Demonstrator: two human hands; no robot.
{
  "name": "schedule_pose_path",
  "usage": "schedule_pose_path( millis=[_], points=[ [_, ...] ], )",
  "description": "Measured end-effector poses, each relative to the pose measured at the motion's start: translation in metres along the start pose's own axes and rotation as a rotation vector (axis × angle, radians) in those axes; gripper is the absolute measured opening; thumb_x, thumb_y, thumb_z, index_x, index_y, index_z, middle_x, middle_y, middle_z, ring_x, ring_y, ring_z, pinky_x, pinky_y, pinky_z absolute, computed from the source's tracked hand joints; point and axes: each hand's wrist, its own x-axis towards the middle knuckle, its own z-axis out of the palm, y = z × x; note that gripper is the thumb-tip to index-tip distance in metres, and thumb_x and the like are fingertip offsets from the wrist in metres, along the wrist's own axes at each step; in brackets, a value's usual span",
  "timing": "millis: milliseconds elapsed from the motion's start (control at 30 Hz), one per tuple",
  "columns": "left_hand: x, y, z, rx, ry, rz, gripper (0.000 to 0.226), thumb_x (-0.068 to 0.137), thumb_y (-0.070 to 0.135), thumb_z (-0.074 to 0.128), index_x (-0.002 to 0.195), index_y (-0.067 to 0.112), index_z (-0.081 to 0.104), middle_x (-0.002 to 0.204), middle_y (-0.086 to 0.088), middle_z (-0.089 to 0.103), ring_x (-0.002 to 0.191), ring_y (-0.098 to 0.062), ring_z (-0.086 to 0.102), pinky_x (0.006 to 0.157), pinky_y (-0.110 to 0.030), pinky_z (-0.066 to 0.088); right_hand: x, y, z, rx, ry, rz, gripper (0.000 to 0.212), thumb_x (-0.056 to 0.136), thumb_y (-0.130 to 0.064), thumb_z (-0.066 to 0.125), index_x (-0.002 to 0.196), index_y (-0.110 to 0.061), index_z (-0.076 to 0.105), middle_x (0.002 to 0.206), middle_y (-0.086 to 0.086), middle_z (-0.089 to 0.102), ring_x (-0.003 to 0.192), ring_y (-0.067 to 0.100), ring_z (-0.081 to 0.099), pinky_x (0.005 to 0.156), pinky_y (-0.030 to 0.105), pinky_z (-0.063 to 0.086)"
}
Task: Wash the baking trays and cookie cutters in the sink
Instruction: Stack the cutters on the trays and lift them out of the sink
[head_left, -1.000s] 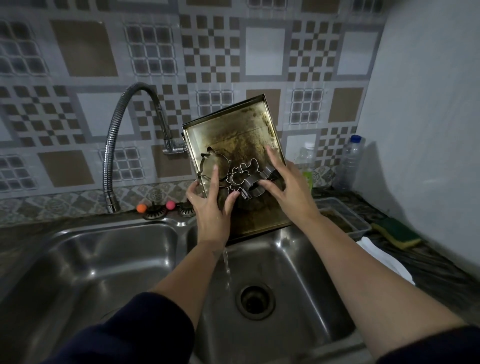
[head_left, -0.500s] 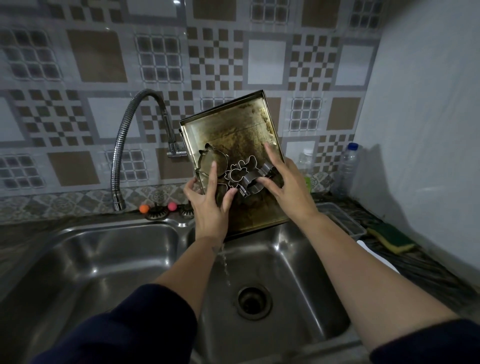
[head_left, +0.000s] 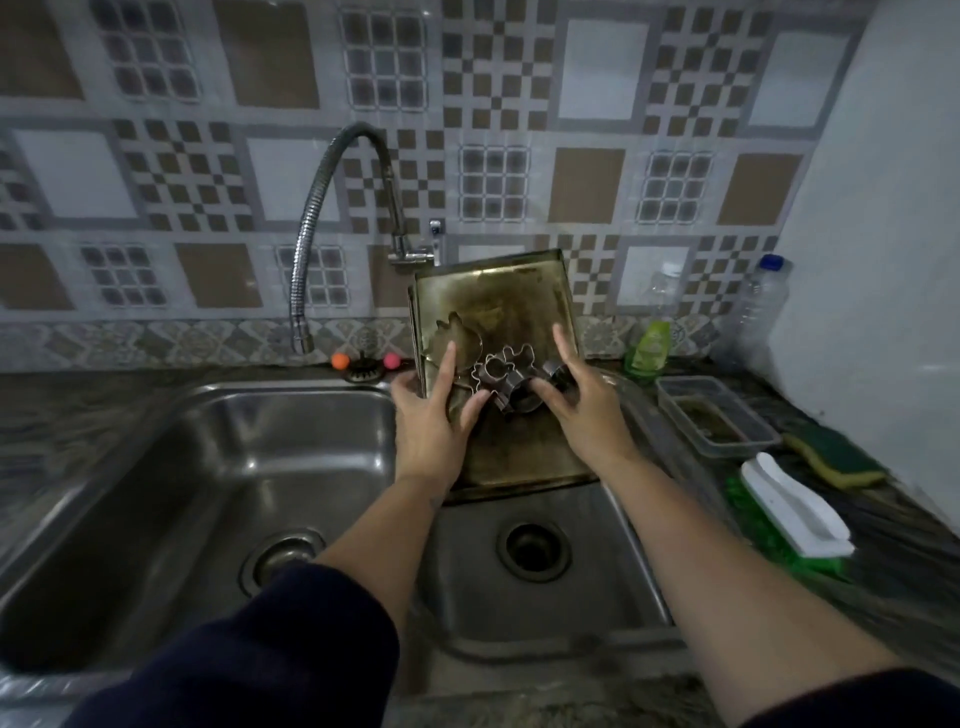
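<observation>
Tray (head_left: 501, 306) tilted over right sink basin (head_left: 623, 571), cookie cutters (head_left: 501, 376) on it — left hand (head_left: 431, 421) grips its left edge, right hand (head_left: 582, 410) pinches a cutter. Stiff, wet metal, likely slippery — hold by rims.

The baking tray (head_left: 498, 306) (cookie cutters (head_left: 501, 374) aboard) has dropped lower over the sink (head_left: 644, 587).
</observation>
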Motion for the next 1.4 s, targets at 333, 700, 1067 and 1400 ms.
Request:
schedule_pose_path(
  millis=[333,700,1067,1400],
  points=[
    [-0.072,-0.06,-0.06,0.023,-0.137,-0.281,0.08,0.087,0.057,0.055,0.151,0.04,0.01,0.141,-0.01,0.022,0.127,-0.031,0.044,0.11,-0.035,0.033,-0.078,-0.025,0.067,0.057,-0.216,0.286,0.065,0.091,-0.05,0.052,0.149,-0.037,0.026,0.154,0.002,0.033,0.14,0.022,0.031,0.109,0.036,0.031],
    [-0.169,-0.113,-0.248,0.078,0.005,-0.474,0.081,0.084,0.062,0.055,0.15,0.042,0.013,0.145,-0.014,0.027,0.132,-0.032,0.039,0.112,-0.038,0.032,-0.171,-0.165,0.172,0.115,-0.435,0.196,0.063,0.092,-0.051,0.051,0.148,-0.034,0.029,0.155,0.002,0.029,0.142,0.024,0.029,0.11,0.038,0.029],
    [-0.279,-0.177,-0.439,0.279,0.249,-0.69,0.086,0.082,0.067,0.054,0.151,0.037,0.013,0.145,-0.012,0.045,0.133,-0.03,0.041,0.107,-0.037,0.037,-0.259,-0.304,0.311,0.213,-0.765,0.084,0.064,0.092,-0.052,0.05,0.148,-0.031,0.03,0.156,0.003,0.028,0.142,0.025,0.028,0.111,0.039,0.029],
    [-0.276,-0.249,-0.512,0.264,0.298,-0.879,0.089,0.078,0.07,0.056,0.15,0.04,0.015,0.144,-0.016,0.041,0.131,-0.029,0.044,0.109,-0.038,0.037,-0.245,-0.349,0.427,0.176,-0.924,0.042,0.063,0.091,-0.056,0.049,0.147,-0.031,0.033,0.153,0.004,0.034,0.139,0.027,0.034,0.107,0.037,0.031]
  ],
)
